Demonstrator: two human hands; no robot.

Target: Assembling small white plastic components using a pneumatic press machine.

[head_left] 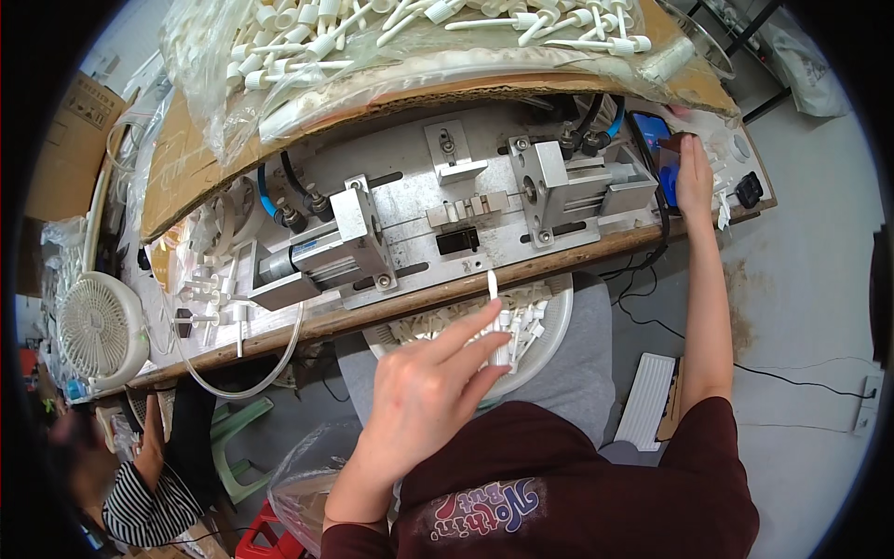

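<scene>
My left hand [424, 391] is closed, pinching a white plastic cap with a long stem [494, 289] between thumb and fingers. The stem points up, just short of the metal fixture's front edge. Below that hand, a round white basin [562, 321] on my lap holds many similar white pieces. At the right end of the bench, my right hand [692, 177] lies with fingers stretched out along the right side of a phone [655, 140] with a lit screen. Its thumb is hard to make out. The metal fixture [410, 247] has two facing cylinder clamps and a slotted block [466, 210] between them.
Cardboard [200, 186] piled with white stemmed caps [326, 42] overhangs the fixture. A white fan [98, 331] and loose white pieces [209, 289] are on the left. Cables [643, 265] run below the bench's wooden edge. Another person [149, 498] sits at lower left.
</scene>
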